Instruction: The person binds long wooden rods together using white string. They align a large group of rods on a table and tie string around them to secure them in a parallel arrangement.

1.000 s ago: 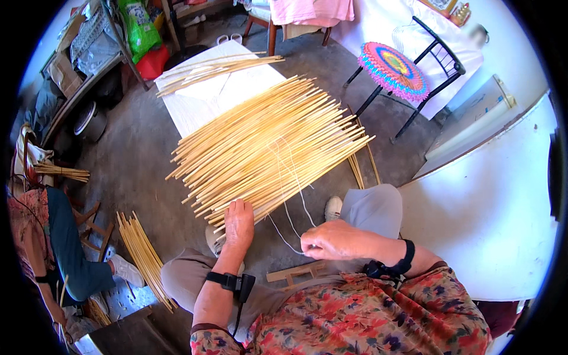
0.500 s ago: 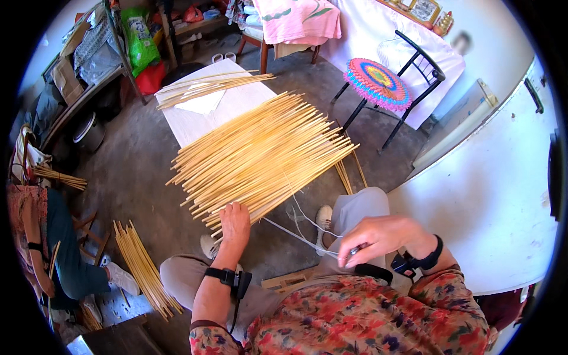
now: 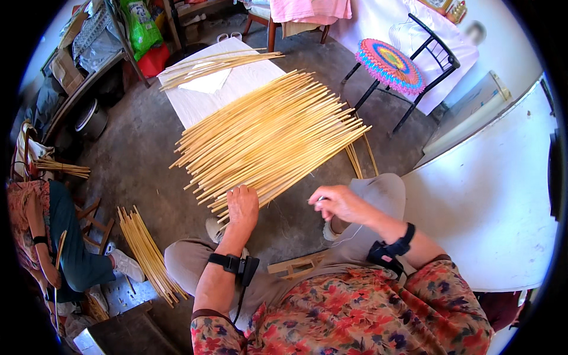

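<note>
A wide mat of yellow straw-like stalks [image 3: 266,136], laid side by side, slopes from a pale low table down toward my knees. My left hand [image 3: 242,207] is closed on the mat's near left edge, fingers curled over the stalk ends. To the right, apart from the mat, my right hand [image 3: 340,204] is closed around a small shiny thing [image 3: 321,199], too small to name. A thin white string [image 3: 349,236] trails below this hand toward my right knee.
More stalks lie on the pale table [image 3: 177,106]. A stalk bundle [image 3: 148,254] rests on the floor at left, near a seated person [image 3: 77,231] holding a stalk. A black chair [image 3: 441,56] with a colourful round cushion stands far right, and a white curved panel [image 3: 479,219] rises at right.
My right hand has moved left and up toward the mat's near edge. The white string, stretched between mat and hand before, now hangs slack. My left hand stays on the mat's edge.
</note>
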`<action>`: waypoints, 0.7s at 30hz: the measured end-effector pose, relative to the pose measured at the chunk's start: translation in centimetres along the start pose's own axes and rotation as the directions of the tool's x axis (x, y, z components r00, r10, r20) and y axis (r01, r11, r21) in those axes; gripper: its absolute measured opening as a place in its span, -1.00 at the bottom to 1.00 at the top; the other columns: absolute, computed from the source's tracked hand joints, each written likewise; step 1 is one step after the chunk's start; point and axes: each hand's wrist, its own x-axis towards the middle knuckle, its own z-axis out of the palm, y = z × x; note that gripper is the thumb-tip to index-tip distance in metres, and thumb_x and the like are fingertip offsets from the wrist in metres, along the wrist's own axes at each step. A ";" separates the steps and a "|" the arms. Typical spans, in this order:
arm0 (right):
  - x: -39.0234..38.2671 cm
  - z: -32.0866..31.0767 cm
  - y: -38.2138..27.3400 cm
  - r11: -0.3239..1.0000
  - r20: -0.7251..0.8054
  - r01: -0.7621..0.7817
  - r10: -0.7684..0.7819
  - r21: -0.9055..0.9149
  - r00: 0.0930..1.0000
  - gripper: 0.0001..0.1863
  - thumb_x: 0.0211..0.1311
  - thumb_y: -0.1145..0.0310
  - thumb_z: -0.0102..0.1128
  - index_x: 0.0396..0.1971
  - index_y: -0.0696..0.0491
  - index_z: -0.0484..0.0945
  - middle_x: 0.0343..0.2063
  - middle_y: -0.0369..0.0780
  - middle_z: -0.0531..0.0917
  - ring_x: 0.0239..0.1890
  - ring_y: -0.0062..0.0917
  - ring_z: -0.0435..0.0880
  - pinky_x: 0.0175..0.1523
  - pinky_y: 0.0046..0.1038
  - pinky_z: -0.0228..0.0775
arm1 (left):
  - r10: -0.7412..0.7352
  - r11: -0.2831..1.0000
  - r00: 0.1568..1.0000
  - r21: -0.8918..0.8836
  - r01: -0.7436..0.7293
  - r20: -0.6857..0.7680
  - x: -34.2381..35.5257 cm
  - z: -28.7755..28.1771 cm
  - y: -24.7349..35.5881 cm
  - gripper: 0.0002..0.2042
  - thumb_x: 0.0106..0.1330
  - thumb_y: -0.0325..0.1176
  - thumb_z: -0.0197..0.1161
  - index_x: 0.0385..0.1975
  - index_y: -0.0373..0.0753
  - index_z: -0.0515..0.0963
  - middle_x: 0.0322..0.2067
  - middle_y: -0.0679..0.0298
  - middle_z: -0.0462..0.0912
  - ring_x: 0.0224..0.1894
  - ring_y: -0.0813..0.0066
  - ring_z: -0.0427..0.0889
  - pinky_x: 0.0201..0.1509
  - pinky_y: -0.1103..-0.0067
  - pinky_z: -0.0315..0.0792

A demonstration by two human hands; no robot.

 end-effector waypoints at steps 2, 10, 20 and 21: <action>2.5 2.0 2.6 0.993 0.002 -0.051 0.051 0.105 0.999 -0.84 0.20 0.47 -0.03 -0.27 0.18 0.49 -0.51 -0.22 0.56 -0.57 -0.67 0.54 -0.47 -0.60 0.47 | -0.015 1.000 0.999 -0.011 0.016 0.037 0.4 0.5 -0.2 -0.93 -0.02 -0.47 0.15 -0.51 -0.22 0.52 -0.43 0.19 0.52 -0.28 0.27 0.52 -0.18 0.38 0.32; 8.1 5.7 5.6 0.992 -0.222 0.044 -0.016 0.122 0.975 -0.84 0.21 0.42 0.00 -0.34 0.19 0.49 -0.57 -0.24 0.56 -0.58 -0.63 0.56 -0.53 -0.60 0.42 | 0.025 0.999 0.996 -0.026 -0.023 0.086 1.0 0.9 -0.9 -0.93 -0.05 -0.48 0.14 -0.53 -0.24 0.51 -0.44 0.16 0.51 -0.27 0.21 0.52 -0.22 0.34 0.36; 9.5 8.3 6.8 0.978 -0.262 -0.024 0.079 0.207 0.962 -0.85 0.22 0.36 0.05 -0.39 0.14 0.48 -0.64 -0.31 0.48 -0.65 -0.71 0.48 -0.59 -0.65 0.36 | 0.040 0.997 0.987 0.062 -0.051 0.157 0.0 -0.8 0.3 -0.90 -0.03 -0.46 0.17 -0.47 -0.24 0.49 -0.43 0.21 0.50 -0.27 0.29 0.52 -0.22 0.39 0.39; 9.6 8.5 7.5 0.975 -0.291 0.026 0.040 0.219 0.956 -0.85 0.21 0.36 0.06 -0.39 0.14 0.48 -0.65 -0.30 0.49 -0.66 -0.70 0.49 -0.59 -0.64 0.35 | 0.031 0.997 0.989 0.069 -0.041 0.145 0.0 -0.8 0.5 -0.90 -0.03 -0.45 0.17 -0.48 -0.24 0.48 -0.44 0.22 0.49 -0.27 0.30 0.52 -0.23 0.40 0.40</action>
